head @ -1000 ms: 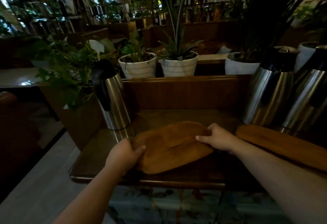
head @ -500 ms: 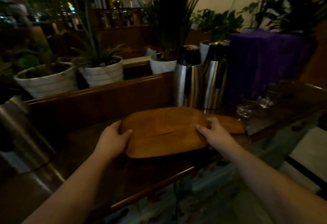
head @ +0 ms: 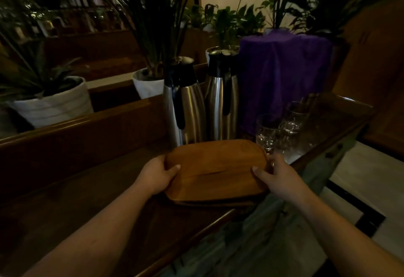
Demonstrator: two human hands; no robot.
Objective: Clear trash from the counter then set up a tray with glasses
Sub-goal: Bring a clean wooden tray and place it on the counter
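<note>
A brown oval wooden tray (head: pixel 215 167) is held over the dark wooden counter (head: pixel 91 200), lying on top of a second wooden tray whose edge (head: pixel 214 204) shows beneath it. My left hand (head: pixel 157 175) grips its left rim, thumb on top. My right hand (head: pixel 273 175) grips its right rim. Clear stemmed glasses (head: pixel 267 133) (head: pixel 291 124) stand on the counter just right of the tray, close to my right hand.
Two steel thermos jugs (head: pixel 185 106) (head: pixel 223 101) with black handles stand right behind the tray. A purple cloth (head: pixel 282 66) covers something tall to their right. White plant pots (head: pixel 52 101) (head: pixel 148 83) sit beyond the wooden back rail (head: pixel 83 121). The counter's front edge runs diagonally below the tray.
Both hands have carried the tray rightwards along the counter, from beside the left jug to in front of the two jugs and up to the glasses, onto the second tray.
</note>
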